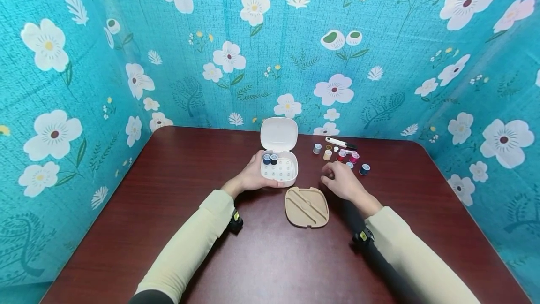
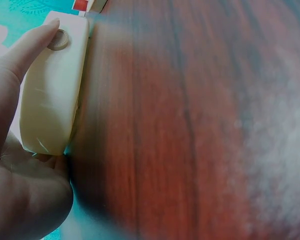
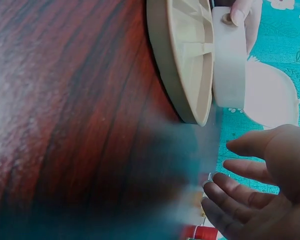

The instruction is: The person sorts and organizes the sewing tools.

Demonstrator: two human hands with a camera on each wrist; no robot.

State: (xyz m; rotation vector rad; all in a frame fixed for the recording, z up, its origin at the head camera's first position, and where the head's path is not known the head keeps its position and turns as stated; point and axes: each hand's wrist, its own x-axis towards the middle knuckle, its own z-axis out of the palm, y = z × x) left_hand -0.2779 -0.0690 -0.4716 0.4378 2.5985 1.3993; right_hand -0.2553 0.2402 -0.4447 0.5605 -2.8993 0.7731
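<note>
A white sewing box [image 1: 291,180] stands with its lid [image 1: 279,134] raised. Two dark thread spools, one blue [image 1: 266,159] and one nearly black [image 1: 274,159], sit side by side at its back left among rows of small pegs. My left hand [image 1: 252,175] grips the box from the left, thumb along the front by the round button [image 2: 59,40]. Over the table to the right is my right hand [image 1: 343,181], holding nothing. Its fingers are loosely bent and spread apart in the right wrist view, close to a red spool [image 3: 204,233] and the other loose spools.
A beige divided tray [image 1: 293,211] lies in front of the box. Behind my right hand are a grey-blue spool [image 1: 317,148], a cream spool [image 1: 327,155], a pink spool [image 1: 354,157], a dark blue spool [image 1: 364,169] and a white-and-black tool [image 1: 337,142]. Floral cloth [image 1: 228,93] hangs behind the table.
</note>
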